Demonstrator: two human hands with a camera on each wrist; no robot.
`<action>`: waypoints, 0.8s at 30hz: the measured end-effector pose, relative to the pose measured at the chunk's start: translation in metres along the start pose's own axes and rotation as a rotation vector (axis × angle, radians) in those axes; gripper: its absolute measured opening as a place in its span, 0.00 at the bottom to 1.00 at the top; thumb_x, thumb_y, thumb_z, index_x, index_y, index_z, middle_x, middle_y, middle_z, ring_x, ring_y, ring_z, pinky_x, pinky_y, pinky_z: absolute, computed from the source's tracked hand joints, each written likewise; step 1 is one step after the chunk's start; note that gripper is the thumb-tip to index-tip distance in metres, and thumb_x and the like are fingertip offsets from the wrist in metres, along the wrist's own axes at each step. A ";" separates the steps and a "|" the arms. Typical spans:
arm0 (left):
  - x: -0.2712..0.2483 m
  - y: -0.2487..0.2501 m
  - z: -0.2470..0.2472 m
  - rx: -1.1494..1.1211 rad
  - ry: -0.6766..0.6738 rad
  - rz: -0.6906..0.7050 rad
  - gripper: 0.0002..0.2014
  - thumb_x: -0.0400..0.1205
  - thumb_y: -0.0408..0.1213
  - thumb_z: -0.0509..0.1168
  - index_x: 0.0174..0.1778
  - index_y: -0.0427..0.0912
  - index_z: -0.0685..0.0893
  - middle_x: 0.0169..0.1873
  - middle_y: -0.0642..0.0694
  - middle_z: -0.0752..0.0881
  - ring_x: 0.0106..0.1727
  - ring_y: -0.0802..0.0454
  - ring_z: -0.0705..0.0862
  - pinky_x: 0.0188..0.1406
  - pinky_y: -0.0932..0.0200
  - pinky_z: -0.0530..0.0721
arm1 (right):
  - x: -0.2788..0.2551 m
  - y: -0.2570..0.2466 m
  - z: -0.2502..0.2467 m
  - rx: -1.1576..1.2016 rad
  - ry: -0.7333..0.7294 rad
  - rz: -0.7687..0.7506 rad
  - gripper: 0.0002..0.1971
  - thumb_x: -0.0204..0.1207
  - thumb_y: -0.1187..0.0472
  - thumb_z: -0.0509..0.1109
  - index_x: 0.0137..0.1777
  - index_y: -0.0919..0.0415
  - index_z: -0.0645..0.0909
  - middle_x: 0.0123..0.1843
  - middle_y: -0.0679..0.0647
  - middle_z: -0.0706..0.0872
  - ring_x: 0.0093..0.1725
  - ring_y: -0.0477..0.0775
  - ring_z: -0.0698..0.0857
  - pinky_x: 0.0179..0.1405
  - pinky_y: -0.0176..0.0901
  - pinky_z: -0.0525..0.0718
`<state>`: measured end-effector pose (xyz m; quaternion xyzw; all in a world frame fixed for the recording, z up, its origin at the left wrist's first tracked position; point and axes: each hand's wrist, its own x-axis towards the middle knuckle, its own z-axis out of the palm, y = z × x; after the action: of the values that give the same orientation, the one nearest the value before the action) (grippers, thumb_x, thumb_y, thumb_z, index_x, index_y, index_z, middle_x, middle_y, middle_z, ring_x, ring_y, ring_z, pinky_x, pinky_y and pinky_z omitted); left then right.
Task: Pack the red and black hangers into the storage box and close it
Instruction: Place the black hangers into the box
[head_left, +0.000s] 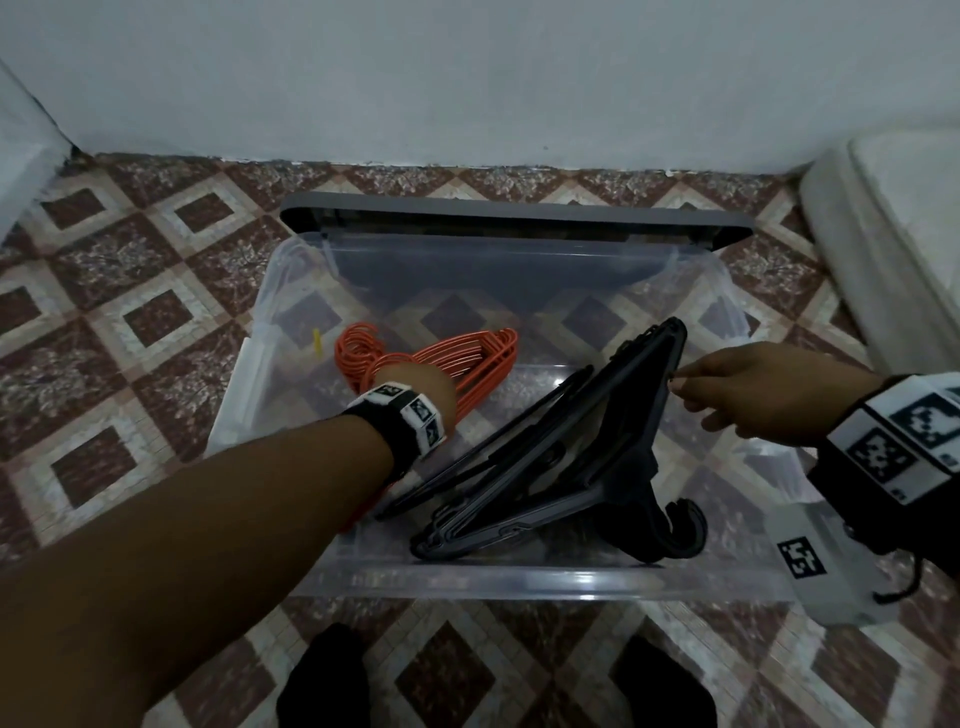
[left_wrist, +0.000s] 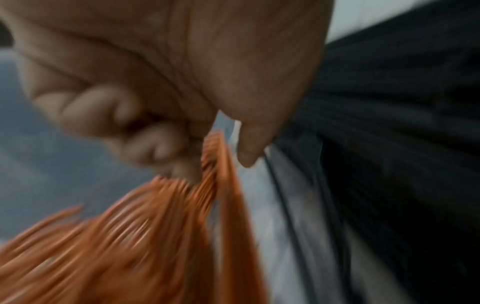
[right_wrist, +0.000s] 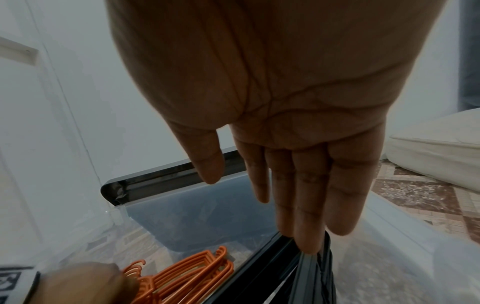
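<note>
We're looking down into the clear storage box (head_left: 291, 322) on the tiled floor (head_left: 130, 270); both bundles sit inside it. Our left hand (head_left: 415, 387) is low in the box's left half, right on the red hangers (head_left: 457, 358). The left-wrist view, blurred, shows fingers (left_wrist: 145, 142) curled round the red wires, so that hand grips the bundle near its necks. Our right hand (head_left: 769, 395) hangs over the box's right half w/ fingers straight and relaxed; in the right-wrist view the fingertips (right_wrist: 309, 242) reach the far upper end of the black hangers (head_left: 571, 457). Touching or just above, we can't tell, but nothing is pinched.

Red bundle: hooks point to the far left, long axis runs roughly left-right, slightly toward the far right corner, lying flat. Black bundle: long axis runs diagonally, near-left to far-right, its far end tipped up toward the right hand; hooks (head_left: 680, 530) curl out at the near right by the front wall. The two bundles lie side by side, red to the left, black to the right, apparently apart.

Counts: 1 box, 1 grey lid (head_left: 514, 213) standing open at the far edge, 2 bundles. Reds approx. ten, too tightly stacked to count exactly; blacks several, no. unclear. A small yellow bit (head_left: 316, 343) sits by the red hooks. White mattress (head_left: 904, 228) at right.
</note>
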<state>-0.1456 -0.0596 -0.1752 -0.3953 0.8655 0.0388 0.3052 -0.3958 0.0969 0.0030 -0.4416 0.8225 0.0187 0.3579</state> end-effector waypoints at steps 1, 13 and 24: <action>0.003 0.008 -0.005 -0.079 0.018 0.073 0.13 0.77 0.45 0.62 0.41 0.41 0.87 0.37 0.45 0.87 0.37 0.43 0.86 0.36 0.52 0.86 | 0.000 0.001 -0.001 0.001 0.005 0.004 0.19 0.85 0.47 0.63 0.66 0.57 0.85 0.56 0.55 0.90 0.51 0.54 0.89 0.63 0.57 0.84; 0.020 0.025 0.027 -0.623 -0.321 -0.112 0.41 0.80 0.60 0.64 0.83 0.40 0.63 0.82 0.39 0.66 0.80 0.39 0.68 0.78 0.48 0.69 | 0.007 0.011 -0.001 -0.065 0.003 0.021 0.21 0.85 0.45 0.62 0.65 0.58 0.85 0.57 0.55 0.89 0.55 0.56 0.88 0.64 0.56 0.83; -0.031 -0.012 -0.064 -0.887 0.100 -0.097 0.16 0.85 0.48 0.63 0.53 0.38 0.87 0.43 0.40 0.91 0.38 0.47 0.88 0.28 0.63 0.83 | 0.014 0.024 -0.003 -0.206 0.062 0.105 0.24 0.88 0.45 0.57 0.69 0.61 0.84 0.70 0.58 0.84 0.68 0.58 0.81 0.64 0.47 0.76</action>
<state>-0.1532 -0.0668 -0.1037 -0.5294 0.7593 0.3727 0.0654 -0.4205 0.1005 -0.0097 -0.4327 0.8490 0.1083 0.2834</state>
